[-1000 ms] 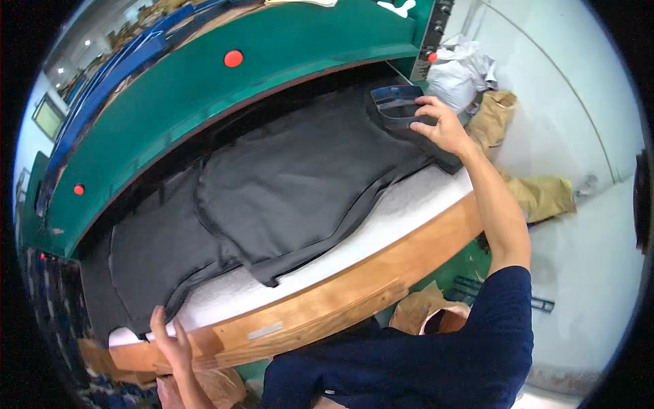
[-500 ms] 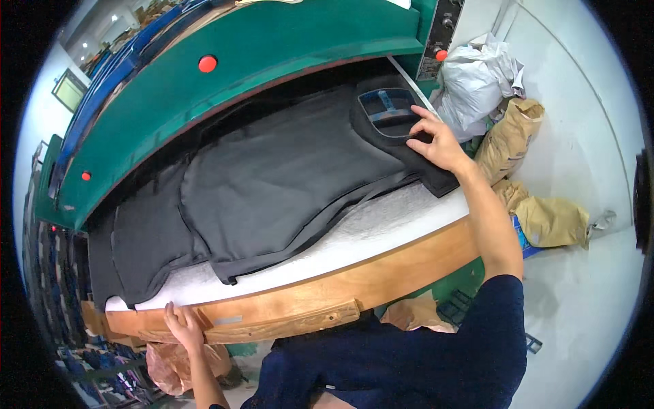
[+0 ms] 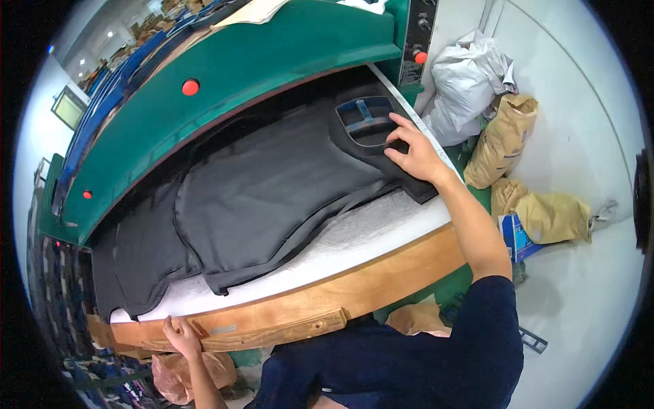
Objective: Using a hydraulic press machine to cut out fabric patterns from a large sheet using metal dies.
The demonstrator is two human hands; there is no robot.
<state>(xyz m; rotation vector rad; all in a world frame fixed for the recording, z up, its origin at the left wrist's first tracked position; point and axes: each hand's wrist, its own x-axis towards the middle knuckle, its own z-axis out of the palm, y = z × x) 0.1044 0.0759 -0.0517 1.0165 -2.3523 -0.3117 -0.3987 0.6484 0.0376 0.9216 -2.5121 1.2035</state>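
Material [image 3: 259, 211], black and creased, covers most of a white board [image 3: 334, 242]. At the material's two o'clock lies a dark frame [image 3: 368, 122]; the right hand [image 3: 417, 153] curves narrowly parted fingers at its four-o'clock rim, grip unclear. At seven o'clock the left hand [image 3: 182, 339], fingers slightly apart, touches a wooden rail [image 3: 388, 285]; I cannot tell whether it grips. The rail's grey label [image 3: 223, 329] is too small to read.

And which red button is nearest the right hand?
The red button on the dark control panel, beyond the right hand; the others sit farther left along the green machine.
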